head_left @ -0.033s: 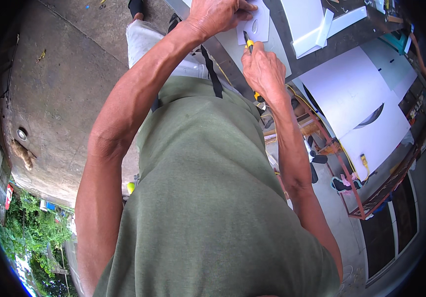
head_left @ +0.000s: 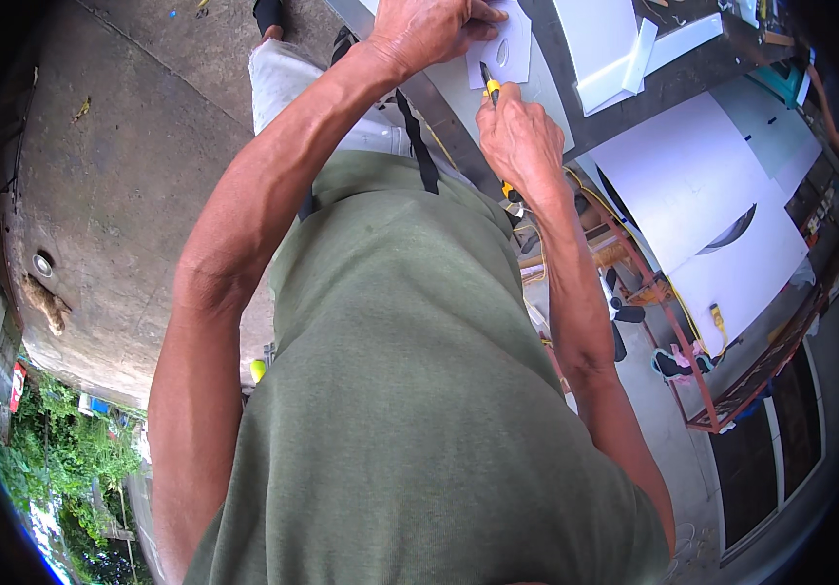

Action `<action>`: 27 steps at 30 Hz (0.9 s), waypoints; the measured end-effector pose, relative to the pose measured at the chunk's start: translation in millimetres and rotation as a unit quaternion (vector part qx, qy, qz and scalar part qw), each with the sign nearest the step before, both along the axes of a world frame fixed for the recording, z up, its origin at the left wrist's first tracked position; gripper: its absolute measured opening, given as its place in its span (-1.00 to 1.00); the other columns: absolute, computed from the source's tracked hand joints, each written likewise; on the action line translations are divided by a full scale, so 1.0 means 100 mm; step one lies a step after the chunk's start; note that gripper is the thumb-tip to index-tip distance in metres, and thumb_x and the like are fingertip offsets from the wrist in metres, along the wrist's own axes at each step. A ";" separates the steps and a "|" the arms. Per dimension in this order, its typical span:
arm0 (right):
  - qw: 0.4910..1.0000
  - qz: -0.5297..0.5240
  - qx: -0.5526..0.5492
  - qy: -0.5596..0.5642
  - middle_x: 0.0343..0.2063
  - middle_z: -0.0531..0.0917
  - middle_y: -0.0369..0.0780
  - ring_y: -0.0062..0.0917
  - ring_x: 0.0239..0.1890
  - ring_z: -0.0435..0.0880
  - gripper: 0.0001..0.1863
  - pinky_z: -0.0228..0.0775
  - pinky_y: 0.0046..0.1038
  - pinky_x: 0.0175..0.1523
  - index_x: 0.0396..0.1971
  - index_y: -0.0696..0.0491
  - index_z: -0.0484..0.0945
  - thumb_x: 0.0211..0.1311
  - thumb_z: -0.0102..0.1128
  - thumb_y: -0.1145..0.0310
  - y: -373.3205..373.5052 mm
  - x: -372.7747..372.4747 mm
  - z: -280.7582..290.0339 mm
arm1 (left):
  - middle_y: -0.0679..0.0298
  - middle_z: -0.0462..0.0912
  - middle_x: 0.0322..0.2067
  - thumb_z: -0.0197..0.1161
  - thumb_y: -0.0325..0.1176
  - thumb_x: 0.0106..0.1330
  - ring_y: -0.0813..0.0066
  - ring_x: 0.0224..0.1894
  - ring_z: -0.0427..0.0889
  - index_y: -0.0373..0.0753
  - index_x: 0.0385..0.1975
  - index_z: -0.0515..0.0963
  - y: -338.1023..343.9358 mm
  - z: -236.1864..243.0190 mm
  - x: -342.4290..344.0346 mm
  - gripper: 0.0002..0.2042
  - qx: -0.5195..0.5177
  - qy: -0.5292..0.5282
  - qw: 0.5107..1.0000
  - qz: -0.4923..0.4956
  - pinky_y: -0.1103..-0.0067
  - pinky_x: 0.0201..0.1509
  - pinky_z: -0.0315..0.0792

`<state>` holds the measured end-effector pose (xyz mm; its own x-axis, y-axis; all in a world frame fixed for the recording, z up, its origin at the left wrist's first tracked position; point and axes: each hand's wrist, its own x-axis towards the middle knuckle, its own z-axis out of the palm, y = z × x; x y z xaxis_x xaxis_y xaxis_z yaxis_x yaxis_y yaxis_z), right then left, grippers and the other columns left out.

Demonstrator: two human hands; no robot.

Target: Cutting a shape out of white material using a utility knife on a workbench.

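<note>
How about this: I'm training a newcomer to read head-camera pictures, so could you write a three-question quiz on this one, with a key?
1. Which of the person's hands holds the yellow-and-black tool?
2. True or false: the card by the left hand is black.
3. Fill in the missing word: the shape on the card is an ____.

Key:
1. The right hand.
2. False; the card is white.
3. Oval.
</note>
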<state>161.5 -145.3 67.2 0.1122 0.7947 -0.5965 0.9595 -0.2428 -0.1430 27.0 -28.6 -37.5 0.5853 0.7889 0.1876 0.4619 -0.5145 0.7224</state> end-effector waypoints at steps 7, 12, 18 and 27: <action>1.000 0.012 -0.021 0.003 -0.53 0.68 0.19 0.13 -0.39 0.74 -0.65 0.55 0.08 -0.21 -0.25 0.29 0.54 0.40 0.06 0.23 0.01 0.05 0.02 | 0.51 0.74 0.09 0.39 -0.08 0.18 -0.01 0.54 0.16 0.09 -0.22 0.83 0.00 0.01 -0.01 -0.77 0.013 0.003 1.000 -0.005 -0.15 0.61 -0.25; 0.999 0.009 -0.044 0.024 -0.52 0.68 0.17 0.09 -0.40 0.74 -0.60 0.55 0.02 -0.20 -0.23 0.30 0.54 0.44 0.00 0.19 0.07 0.14 0.00 | 0.52 0.74 0.10 0.37 -0.08 0.20 0.01 0.55 0.15 0.07 -0.21 0.83 0.07 0.00 0.00 -0.77 0.019 0.003 0.999 -0.035 -0.15 0.60 -0.23; 0.975 -0.138 -0.106 0.135 -0.68 0.59 -0.12 -0.40 -0.69 0.61 -0.60 0.47 -0.30 -0.48 -0.27 0.23 0.50 0.48 -0.03 0.13 0.27 0.12 0.00 | 0.46 0.65 0.22 0.40 -0.11 0.16 0.01 0.57 0.08 -0.03 0.02 0.73 0.18 -0.15 -0.02 -0.60 0.062 -0.001 0.992 -0.106 -0.05 0.61 -0.13; 0.957 -0.180 -0.162 0.160 -0.65 0.66 -0.01 -0.20 -0.58 0.74 -0.55 0.57 -0.15 -0.36 -0.25 0.31 0.52 0.47 0.00 0.12 0.34 0.14 0.07 | 0.20 0.30 0.48 0.47 -0.21 -0.03 -0.05 0.59 -0.01 -0.26 0.39 0.37 -0.20 0.23 -0.29 -0.14 0.002 0.077 0.991 -0.108 0.03 0.65 -0.16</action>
<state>175.3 -111.3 74.6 0.1146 0.5070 -0.8543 0.7241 -0.6314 -0.2775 -1.6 -48.9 -14.3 0.7618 0.6421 0.0861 0.4454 -0.6155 0.6502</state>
